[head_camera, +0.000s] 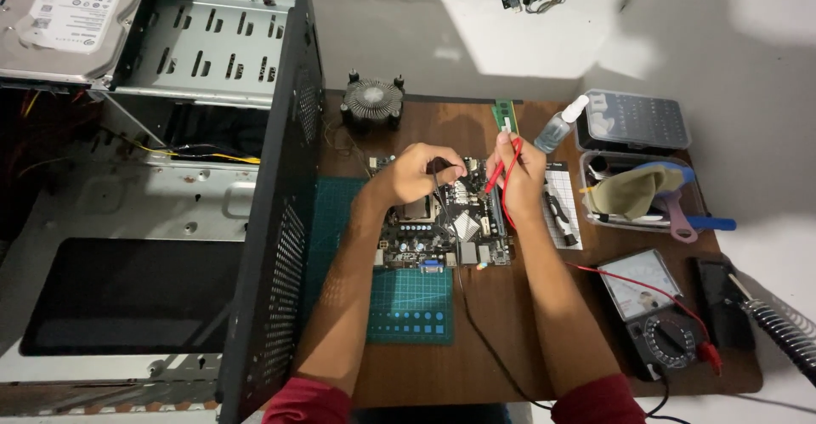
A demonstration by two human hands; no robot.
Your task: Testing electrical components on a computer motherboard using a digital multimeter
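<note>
A black probe (pixel 439 172) is pinched in the left hand (pixel 418 173) and a red probe (pixel 495 175) in the right hand (pixel 519 178) (both over the motherboard (pixel 442 228)).

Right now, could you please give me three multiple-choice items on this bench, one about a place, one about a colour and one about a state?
1. Where is the meter?
A. right of the motherboard
B. inside the case
C. on the mat

2. What colour is the probe in the right hand?
A. yellow
B. red
C. green

3. What is the left hand doing?
A. resting flat on the table
B. holding a black probe on the motherboard
C. lifting the fan

Answers:
1 A, it lies by the table's right edge.
2 B, the probe and its lead are red.
3 B, the fingers pinch the probe over the board.
</note>
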